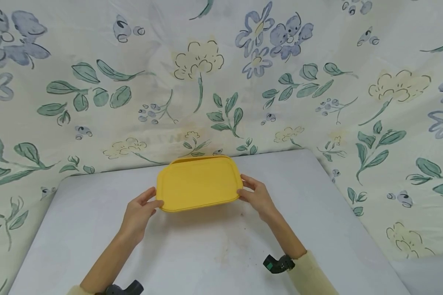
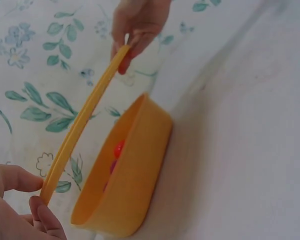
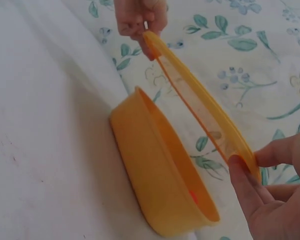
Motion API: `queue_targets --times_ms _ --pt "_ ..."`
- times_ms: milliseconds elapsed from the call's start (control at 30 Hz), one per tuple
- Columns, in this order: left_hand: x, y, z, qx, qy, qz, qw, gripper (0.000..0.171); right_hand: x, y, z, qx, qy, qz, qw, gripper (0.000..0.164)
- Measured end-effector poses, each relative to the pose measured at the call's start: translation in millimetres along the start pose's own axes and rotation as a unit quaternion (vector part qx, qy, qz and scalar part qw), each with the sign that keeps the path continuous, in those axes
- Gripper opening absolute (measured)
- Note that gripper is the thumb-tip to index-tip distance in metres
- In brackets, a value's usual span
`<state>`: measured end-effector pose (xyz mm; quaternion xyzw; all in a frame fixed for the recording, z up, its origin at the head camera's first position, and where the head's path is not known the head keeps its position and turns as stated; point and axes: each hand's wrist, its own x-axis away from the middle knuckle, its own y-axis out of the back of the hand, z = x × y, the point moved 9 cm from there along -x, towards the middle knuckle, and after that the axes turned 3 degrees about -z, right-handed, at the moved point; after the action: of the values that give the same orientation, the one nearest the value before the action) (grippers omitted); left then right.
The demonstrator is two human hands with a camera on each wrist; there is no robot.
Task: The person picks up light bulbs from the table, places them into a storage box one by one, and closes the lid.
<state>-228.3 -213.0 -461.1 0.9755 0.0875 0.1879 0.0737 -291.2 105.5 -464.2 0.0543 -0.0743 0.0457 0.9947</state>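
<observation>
A yellow rectangular lid (image 1: 198,184) with rounded corners is held up between both hands. My left hand (image 1: 137,212) pinches its left end between thumb and fingers. At the opposite end my right hand (image 1: 257,197) pinches the lid the same way. Under the lid and apart from it stands a yellow container (image 2: 142,172) with its top uncovered, as both wrist views show. A small red item (image 2: 119,148) and a purple item (image 2: 113,166) lie inside; their kind cannot be made out. In the head view the lid hides nearly all of the container.
The container stands on a white table (image 1: 280,229), near its back edge. A floral cloth (image 1: 151,61) hangs behind the table and along its right side. Small brownish specks (image 1: 225,250) mark the tabletop in front of the container.
</observation>
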Motion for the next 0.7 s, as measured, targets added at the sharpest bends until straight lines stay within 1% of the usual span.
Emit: queue_targets --times_ms 167,267,500,600,700 --pt "-9.2 -0.3 3.3 0.002 0.017 0.005 0.9998 0.068 -6 1 -3 0.003 0.002 0.005 1.0 0.06" --pt "-14.4 0.2 3.4 -0.013 0.016 0.001 0.9998 0.067 -10 1 -6 0.005 0.001 0.008 1.0 0.06" --pt "-25.9 1.2 1.2 -0.077 -0.007 0.005 0.997 0.068 -18 1 -10 0.014 -0.002 0.014 1.0 0.061" --pt "-30.5 0.2 -1.7 -0.097 -0.019 0.008 0.995 0.069 -22 1 -12 0.024 -0.006 0.014 1.0 0.061" --pt "-35.9 -0.5 -4.8 -0.121 -0.03 0.006 0.9922 0.071 -27 0 -16 0.048 -0.015 0.011 0.999 0.061"
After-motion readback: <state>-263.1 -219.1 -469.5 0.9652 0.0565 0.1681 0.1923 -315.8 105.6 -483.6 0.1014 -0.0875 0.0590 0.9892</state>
